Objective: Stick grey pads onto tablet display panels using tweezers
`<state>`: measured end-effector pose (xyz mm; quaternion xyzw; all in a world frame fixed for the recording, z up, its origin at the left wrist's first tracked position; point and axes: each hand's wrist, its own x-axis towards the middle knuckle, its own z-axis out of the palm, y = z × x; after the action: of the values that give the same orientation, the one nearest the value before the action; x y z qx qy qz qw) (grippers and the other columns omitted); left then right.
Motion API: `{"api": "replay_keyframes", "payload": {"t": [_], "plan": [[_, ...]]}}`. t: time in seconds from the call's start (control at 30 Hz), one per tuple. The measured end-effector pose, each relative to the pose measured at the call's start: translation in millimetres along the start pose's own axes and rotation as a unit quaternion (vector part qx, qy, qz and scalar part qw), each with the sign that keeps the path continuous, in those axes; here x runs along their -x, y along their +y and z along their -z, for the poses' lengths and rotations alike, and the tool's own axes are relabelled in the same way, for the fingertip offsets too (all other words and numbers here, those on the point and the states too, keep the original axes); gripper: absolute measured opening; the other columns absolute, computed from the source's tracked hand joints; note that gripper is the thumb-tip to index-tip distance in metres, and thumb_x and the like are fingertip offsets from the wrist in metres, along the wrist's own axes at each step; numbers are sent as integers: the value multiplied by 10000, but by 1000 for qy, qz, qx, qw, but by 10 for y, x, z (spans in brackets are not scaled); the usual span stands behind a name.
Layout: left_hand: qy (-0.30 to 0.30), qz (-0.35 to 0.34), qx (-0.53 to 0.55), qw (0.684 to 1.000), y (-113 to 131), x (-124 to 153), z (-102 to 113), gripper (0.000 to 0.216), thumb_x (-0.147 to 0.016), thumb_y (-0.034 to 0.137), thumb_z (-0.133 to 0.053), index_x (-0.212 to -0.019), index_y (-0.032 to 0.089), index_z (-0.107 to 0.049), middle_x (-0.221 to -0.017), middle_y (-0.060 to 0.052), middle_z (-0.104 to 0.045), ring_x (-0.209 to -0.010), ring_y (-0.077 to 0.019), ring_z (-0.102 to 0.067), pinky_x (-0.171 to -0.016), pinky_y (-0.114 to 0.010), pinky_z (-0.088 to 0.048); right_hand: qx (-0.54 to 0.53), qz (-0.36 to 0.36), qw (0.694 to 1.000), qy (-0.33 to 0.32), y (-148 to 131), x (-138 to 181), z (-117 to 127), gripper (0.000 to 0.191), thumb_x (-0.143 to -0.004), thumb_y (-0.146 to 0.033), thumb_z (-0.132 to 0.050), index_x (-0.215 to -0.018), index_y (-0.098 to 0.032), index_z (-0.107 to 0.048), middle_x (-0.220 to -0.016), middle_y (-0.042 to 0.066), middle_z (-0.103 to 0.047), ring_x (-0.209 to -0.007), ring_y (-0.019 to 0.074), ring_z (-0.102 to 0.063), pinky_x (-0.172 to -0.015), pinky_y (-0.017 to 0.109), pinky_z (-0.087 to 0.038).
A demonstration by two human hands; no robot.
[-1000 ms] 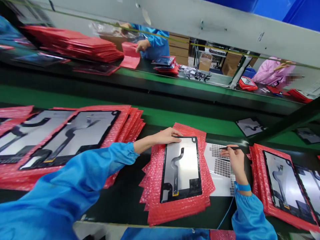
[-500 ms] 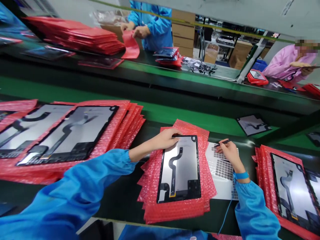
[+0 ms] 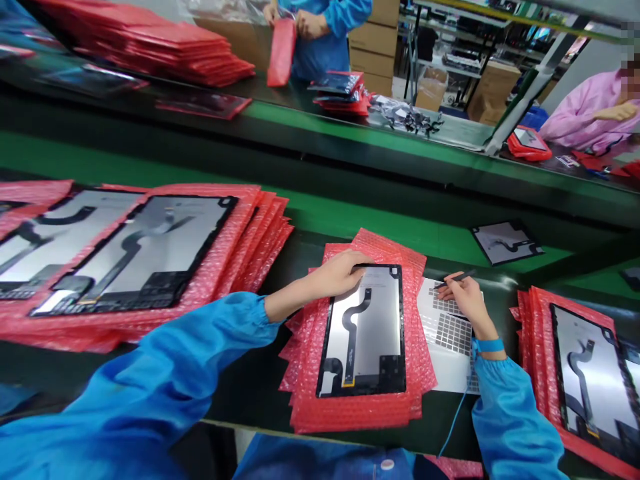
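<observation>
A tablet screen panel (image 3: pixel 367 330) lies back-up on a stack of red bubble-wrap bags (image 3: pixel 360 410) in front of me. My left hand (image 3: pixel 340 273) rests flat on the panel's top left corner, fingers stretched out. My right hand (image 3: pixel 467 300) is closed on thin black tweezers (image 3: pixel 457 278) over a white sheet of small grey stickers (image 3: pixel 445 333) just right of the panel.
More panels on red bags lie at the left (image 3: pixel 145 253) and right (image 3: pixel 590 373). A lone panel (image 3: pixel 505 240) sits on the green conveyor belt (image 3: pixel 350 230). Across the line, a person in blue (image 3: pixel 320 20) handles a red bag; a person in pink (image 3: pixel 585 117) sits at the right.
My hands have stayed almost still; the left slid slightly along the panel's top edge. The person in blue lifted a red bag upright. My view tilted downward.
</observation>
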<state>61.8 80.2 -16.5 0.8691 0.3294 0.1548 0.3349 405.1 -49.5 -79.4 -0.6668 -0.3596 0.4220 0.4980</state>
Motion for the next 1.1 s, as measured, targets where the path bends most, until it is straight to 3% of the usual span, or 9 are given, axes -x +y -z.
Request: {"api": "replay_keyframes", "payload": {"t": [0.07,0.17,0.27,0.37,0.53,0.67,0.83,1.1], "plan": [[14,-7,-12,1000,36,14,-16,330,-927,147,-537,-1159,172,-770,-1176,-115,-776,-1139,-292,-696,-1054,-504,-535,-14,2,1000,2,-35,4,19,349,-753,-457,-813,-916,-212,-624,-644,38,-771,-535,213,-760,-518,284,-609],[71,-16,-37,997,195,153,-76,352,-972,173,-527,-1273,145,-708,-1348,-171,-692,-1280,-326,-618,-1122,-581,-475,-33,11,999,10,-101,70,37,345,-768,-485,-787,-920,-229,-612,-643,17,-765,-531,211,-759,-515,287,-610],[130,-72,-84,985,505,450,-238,318,-1038,221,-491,-1286,155,-677,-1290,-161,-682,-1197,-293,-632,-1044,-520,-532,-56,25,998,8,-151,247,-18,309,-820,-478,-764,-937,-240,-607,-656,3,-769,-534,206,-761,-525,290,-615],[80,-107,-122,983,836,766,-497,297,-1057,247,-485,-1264,133,-663,-1078,-113,-703,-980,-249,-664,-885,-420,-589,-99,45,993,-41,-178,488,-188,271,-899,-468,-742,-969,-246,-602,-694,9,-789,-552,216,-772,-547,315,-634],[-3,-70,-220,973,1020,962,-830,564,-1031,405,-570,-1450,28,-545,-1145,-182,-693,-1025,-334,-659,-843,-475,-599,-121,55,983,-124,-241,697,-565,328,-954,-536,-735,-1022,-249,-592,-728,18,-802,-585,215,-786,-557,316,-642],[-47,-72,-245,966,965,929,-814,594,-1049,428,-531,-1491,32,-521,-1183,-186,-684,-1052,-342,-646,-845,-473,-597,-100,54,981,-160,-286,660,-702,351,-967,-561,-727,-1015,-240,-595,-728,18,-793,-587,199,-781,-560,301,-642],[-88,-63,-230,967,978,889,-703,578,-1021,428,-564,-1466,59,-555,-1197,-166,-671,-1056,-342,-641,-839,-471,-599,-108,51,980,-158,-254,647,-716,350,-968,-561,-729,-1014,-241,-593,-720,6,-784,-576,187,-772,-567,299,-645],[-102,-51,-214,970,995,853,-691,569,-1012,433,-560,-1444,63,-561,-1226,-180,-665,-1078,-353,-638,-821,-486,-611,-119,50,978,-165,-237,662,-733,321,-978,-536,-727,-1025,-246,-598,-728,5,-782,-572,196,-767,-567,334,-660]]}}
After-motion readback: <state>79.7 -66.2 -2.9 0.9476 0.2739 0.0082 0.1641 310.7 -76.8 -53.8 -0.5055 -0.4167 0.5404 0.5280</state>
